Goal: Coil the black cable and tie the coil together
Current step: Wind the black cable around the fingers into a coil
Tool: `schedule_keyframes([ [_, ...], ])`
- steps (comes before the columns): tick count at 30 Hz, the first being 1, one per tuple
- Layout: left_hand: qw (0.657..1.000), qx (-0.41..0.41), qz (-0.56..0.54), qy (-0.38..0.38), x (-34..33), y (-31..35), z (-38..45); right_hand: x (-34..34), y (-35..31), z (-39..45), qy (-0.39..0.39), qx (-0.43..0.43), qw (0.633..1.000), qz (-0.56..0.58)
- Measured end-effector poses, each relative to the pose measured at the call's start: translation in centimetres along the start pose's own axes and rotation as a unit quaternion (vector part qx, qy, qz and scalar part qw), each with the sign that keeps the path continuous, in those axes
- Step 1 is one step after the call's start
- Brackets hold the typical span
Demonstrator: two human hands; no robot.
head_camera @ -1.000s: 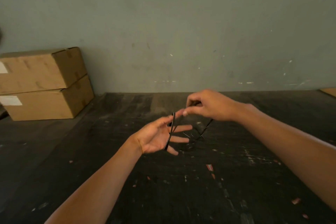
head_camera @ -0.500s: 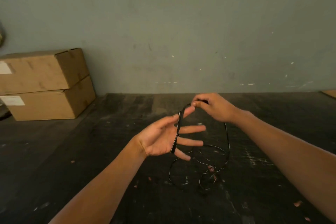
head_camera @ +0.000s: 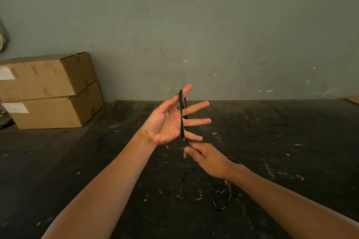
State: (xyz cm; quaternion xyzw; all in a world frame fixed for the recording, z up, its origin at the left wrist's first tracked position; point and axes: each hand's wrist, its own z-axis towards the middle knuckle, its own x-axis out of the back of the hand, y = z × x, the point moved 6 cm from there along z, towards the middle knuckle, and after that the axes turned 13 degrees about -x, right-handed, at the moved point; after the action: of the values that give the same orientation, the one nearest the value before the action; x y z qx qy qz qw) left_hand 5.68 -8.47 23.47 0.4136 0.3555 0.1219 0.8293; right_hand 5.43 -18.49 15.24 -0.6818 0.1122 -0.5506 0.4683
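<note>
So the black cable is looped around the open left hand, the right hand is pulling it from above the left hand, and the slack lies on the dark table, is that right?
Not quite: the head view shows the right hand pinching the black cable from below the left hand, not above it. The rest holds: loops around the open left hand, slack on the dark table.

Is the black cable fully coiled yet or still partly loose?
Partly loose: black cable wraps the open left hand, slack lies on the dark table.
</note>
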Motion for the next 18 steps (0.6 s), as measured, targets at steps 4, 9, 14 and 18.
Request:
schedule_keyframes([
  [4, 0.998, -0.032, 0.008, 0.049, 1.7, 0.7, 0.0, -1.2, -1.9, -0.9, -0.012, 0.029, 0.999, -0.016],
  [9, 0.993, -0.057, 0.005, 0.105, 3.4, 0.4, -0.1, -1.0, -3.7, -1.0, -0.045, 0.042, 0.996, -0.064],
  [14, 0.983, -0.024, 0.073, 0.167, 5.8, -0.2, -1.1, 2.0, -5.9, -0.1, -0.046, 0.064, 0.985, -0.153],
  [18, 0.982, 0.02, 0.103, 0.154, 6.6, -1.6, -2.4, 5.1, -7.2, 1.5, -0.027, 0.068, 0.98, -0.188],
])
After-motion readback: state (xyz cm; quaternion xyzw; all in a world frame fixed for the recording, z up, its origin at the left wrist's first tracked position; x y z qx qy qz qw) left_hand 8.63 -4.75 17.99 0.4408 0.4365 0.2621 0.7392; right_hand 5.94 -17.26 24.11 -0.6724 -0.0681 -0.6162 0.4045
